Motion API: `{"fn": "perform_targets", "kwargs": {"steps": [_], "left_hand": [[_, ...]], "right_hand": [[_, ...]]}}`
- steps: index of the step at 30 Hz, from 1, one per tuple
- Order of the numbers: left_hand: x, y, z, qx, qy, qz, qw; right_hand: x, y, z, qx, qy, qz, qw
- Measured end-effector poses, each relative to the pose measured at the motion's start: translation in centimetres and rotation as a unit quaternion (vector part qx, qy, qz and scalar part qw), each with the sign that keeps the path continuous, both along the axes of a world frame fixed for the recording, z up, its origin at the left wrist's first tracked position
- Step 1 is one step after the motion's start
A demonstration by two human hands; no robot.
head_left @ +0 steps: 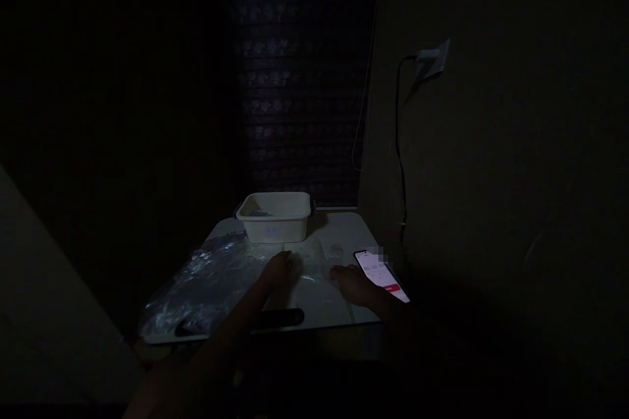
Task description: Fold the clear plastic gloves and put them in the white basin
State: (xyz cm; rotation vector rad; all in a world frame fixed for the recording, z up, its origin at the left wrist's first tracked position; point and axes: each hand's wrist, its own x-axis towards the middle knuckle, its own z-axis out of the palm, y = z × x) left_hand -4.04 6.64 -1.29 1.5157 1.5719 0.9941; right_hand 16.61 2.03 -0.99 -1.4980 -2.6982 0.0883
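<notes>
In the dim light, a small clear plastic bag (313, 270) lies nearly flat on the white table (339, 222), between my two hands. My left hand (278, 270) has its fingers closed at the bag's left side. At the right side, my right hand (354, 284) pinches the bag's edge, knuckles close to the table. Left of my left hand spreads a heap of shiny clear plastic (211, 278). Behind my hands stands a white plastic tub (275, 229) with something pale inside that I cannot make out.
A lit phone (381, 276) showing a timer lies at the table's right edge, beside my right wrist. A dark handle slot (281, 319) is near the front edge. A cable (399, 144) hangs from the wall outlet (435, 60). Behind the table hangs a dark patterned curtain (304, 91).
</notes>
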Motion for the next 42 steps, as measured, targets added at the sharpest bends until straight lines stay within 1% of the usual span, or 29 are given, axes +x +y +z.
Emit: {"fn": "perform_targets", "kwargs": {"steps": [1, 2, 3, 4, 6, 8, 10, 14, 16, 17, 21, 24, 26, 28, 30, 32, 38, 42], "left_hand": [[-0.3, -0.5, -0.5, 0.014, 0.024, -0.021, 0.999], [-0.5, -1.0, -1.1, 0.058, 0.109, -0.067, 0.99], [-0.7, -1.5, -1.7, 0.088, 0.188, -0.097, 0.973], [-0.7, -2.0, -2.3, 0.102, 0.248, -0.098, 0.958], [-0.5, -2.7, -2.9, 0.111, 0.316, -0.111, 0.935], [-0.2, -3.3, -3.0, 0.112, 0.353, -0.126, 0.92], [0.0, -3.8, -2.6, 0.106, 0.391, -0.142, 0.903], [0.4, -4.7, -2.0, 0.099, 0.498, -0.157, 0.847], [0.5, -4.9, -2.1, 0.105, 0.536, -0.159, 0.822], [0.6, -5.0, -2.2, 0.109, 0.547, -0.158, 0.815], [0.9, -5.0, -2.8, 0.13, 0.555, -0.148, 0.808], [1.1, -5.0, -2.6, 0.13, 0.557, -0.155, 0.805], [1.2, -5.2, -2.4, 0.119, 0.558, -0.162, 0.805], [1.2, -5.4, -2.1, 0.108, 0.557, -0.17, 0.806], [1.3, -5.6, -1.8, 0.107, 0.553, -0.175, 0.807], [1.3, -5.8, -1.7, 0.113, 0.551, -0.175, 0.808], [1.4, -6.0, -1.8, 0.108, 0.547, -0.17, 0.813], [1.4, -5.8, -2.4, 0.128, 0.545, -0.145, 0.815]], "right_hand": [[0.0, 0.0, 0.0, 0.011, -0.008, -0.001, 1.0], [0.0, 0.1, 0.0, 0.017, -0.017, -0.003, 1.0], [-0.1, 0.1, 0.0, 0.02, -0.025, -0.005, 0.999], [-0.2, 0.2, 0.0, 0.023, -0.032, -0.007, 0.999], [-0.4, 0.3, 0.0, 0.028, -0.038, -0.009, 0.999], [-0.7, 0.4, -0.1, 0.036, -0.031, -0.001, 0.999], [-0.9, 0.5, -0.4, 0.039, -0.021, 0.015, 0.999], [-1.2, 0.6, -1.2, 0.037, -0.008, 0.035, 0.999], [-1.2, 0.7, -1.5, 0.042, -0.003, 0.037, 0.998], [-1.2, 0.8, -1.6, 0.047, -0.001, 0.039, 0.998], [-1.1, 0.9, -1.7, 0.074, -0.002, 0.052, 0.996], [-1.4, 1.0, -1.8, 0.091, -0.008, 0.05, 0.995], [-1.8, 1.0, -1.9, 0.1, -0.013, 0.035, 0.994], [-2.3, 1.0, -2.1, 0.108, -0.018, 0.004, 0.994], [-2.7, 0.9, -2.1, 0.116, -0.019, -0.03, 0.993], [-3.0, 0.9, -2.2, 0.122, -0.017, -0.051, 0.991], [-3.4, 1.1, -2.5, 0.105, -0.024, -0.034, 0.994], [-3.4, 1.3, -2.6, 0.107, -0.031, -0.053, 0.992]]}}
